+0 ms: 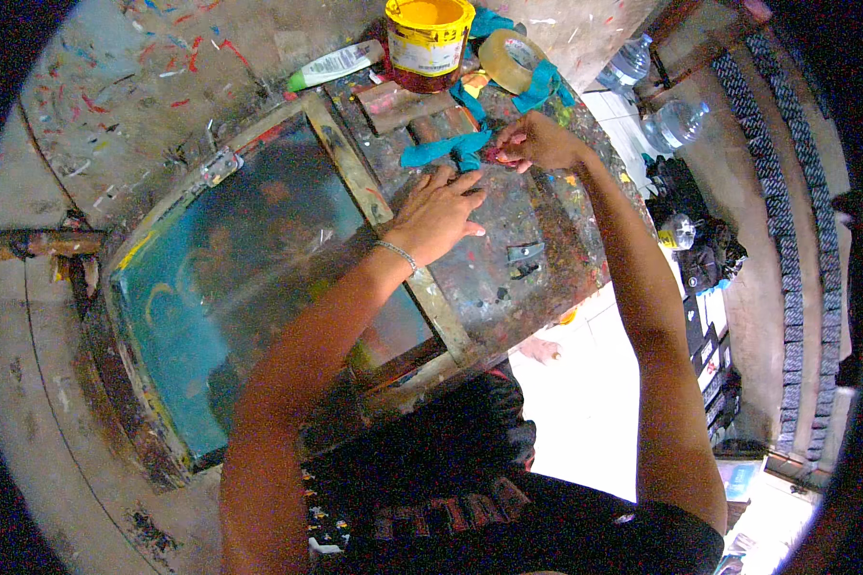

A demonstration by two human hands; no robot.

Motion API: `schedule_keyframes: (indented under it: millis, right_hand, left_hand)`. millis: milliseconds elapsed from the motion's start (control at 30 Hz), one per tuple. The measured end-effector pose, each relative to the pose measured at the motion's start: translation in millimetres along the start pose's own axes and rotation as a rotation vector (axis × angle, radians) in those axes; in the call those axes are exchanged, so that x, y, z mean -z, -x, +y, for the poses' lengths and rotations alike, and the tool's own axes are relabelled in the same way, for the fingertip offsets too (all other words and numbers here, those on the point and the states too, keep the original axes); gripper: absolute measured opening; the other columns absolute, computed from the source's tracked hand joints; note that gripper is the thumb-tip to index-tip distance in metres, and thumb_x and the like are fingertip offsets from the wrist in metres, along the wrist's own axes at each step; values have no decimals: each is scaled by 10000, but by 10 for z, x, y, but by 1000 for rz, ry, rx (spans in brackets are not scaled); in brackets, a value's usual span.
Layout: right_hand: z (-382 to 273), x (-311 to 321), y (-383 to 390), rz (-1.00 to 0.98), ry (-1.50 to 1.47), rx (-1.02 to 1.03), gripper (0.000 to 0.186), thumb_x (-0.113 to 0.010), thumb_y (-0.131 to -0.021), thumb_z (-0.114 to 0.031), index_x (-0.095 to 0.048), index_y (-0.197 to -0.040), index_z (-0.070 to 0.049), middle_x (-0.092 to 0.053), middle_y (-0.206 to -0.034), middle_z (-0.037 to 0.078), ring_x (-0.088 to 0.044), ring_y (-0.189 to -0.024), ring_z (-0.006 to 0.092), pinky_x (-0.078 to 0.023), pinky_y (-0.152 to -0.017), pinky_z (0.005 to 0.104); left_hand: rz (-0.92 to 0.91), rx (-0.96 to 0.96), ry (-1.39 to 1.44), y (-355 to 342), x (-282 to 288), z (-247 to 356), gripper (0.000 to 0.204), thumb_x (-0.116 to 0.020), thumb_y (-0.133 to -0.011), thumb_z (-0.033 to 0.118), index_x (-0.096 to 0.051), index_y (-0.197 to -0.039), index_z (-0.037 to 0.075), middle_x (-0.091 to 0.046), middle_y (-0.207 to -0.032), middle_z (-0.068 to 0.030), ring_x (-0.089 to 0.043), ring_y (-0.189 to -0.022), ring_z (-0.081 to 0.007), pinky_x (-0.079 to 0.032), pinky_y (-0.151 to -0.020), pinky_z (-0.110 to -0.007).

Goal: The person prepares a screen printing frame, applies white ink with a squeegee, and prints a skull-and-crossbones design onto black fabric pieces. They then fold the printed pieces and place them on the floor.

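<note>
Loose teal cloth strip (446, 149) is the thing to watch. Lies on the paint-crusted surface (479, 287), just beyond the left hand (433, 216) and left of the right hand (537, 144).

Handling, my read: very light, limp, no stiffness to push against. Nothing fragile about it. Shouldn't be slippery unless wet; can't tell from here whether it is. If damp with paint or solvent, expect it to drag and smear. Best hold: pinch the free left end, or pick up the raised-looking middle where the arms meet and let the rest hang. Could snag on the brown block (403, 105) just behind it, so lift rather than slide.

Looks: saturated teal, matte, uneven width, branching arms, edges ragged. One arm runs up toward the yellow bucket (430, 43). More teal cloth (547, 84) sits against the tape roll (494, 69).

Fingers: left ones spread apart, palm down, tips close to the cloth's lower edge; contact not clear. Right ones bunched together around or against a small dark red thing (494, 153); too blurred to say what it is, or whether they're really clamped on it.
</note>
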State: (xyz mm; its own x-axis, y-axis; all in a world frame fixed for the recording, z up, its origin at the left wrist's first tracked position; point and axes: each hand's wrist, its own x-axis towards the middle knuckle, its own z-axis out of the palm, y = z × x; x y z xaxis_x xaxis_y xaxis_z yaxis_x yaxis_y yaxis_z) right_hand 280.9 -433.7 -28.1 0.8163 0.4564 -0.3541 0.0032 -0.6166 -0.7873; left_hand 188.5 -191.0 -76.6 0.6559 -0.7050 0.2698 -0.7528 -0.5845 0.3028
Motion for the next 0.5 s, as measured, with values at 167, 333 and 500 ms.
schedule_keyframes:
  millis: [167, 333, 500]
  right_hand:
    - [-19, 7, -112, -91, 302, 56, 153, -718, -878, -133, -742, -981, -22, -686, -765, 25, -620, -645, 127, -532, -586, 287]
    - [53, -37, -288, -112, 457, 201, 174, -749, -833, -203, -772, -910, -49, -694, -684, 47, -633, -538, 152, -532, -507, 301]
    - [50, -24, -298, -129, 377, 69, 154, -714, -847, -102, -747, -965, -7, -644, -694, 34, -617, -605, 150, -524, -576, 299]
  left_hand:
    - [-58, -2, -47, -3, 6, 8, 556, -670, -856, 431, -626, -1285, 79, -538, -1442, -23, -460, -1269, -318, -388, -1032, -474]
    - [-40, -9, -118, 12, -17, 9, 574, -669, -847, 459, -622, -1299, 107, -549, -1441, 17, -482, -1208, -272, -403, -1006, -442]
    - [-21, -8, -102, 9, -44, -1, 570, -673, -846, 453, -631, -1291, 100, -553, -1439, 23, -484, -1199, -260, -401, -998, -435]
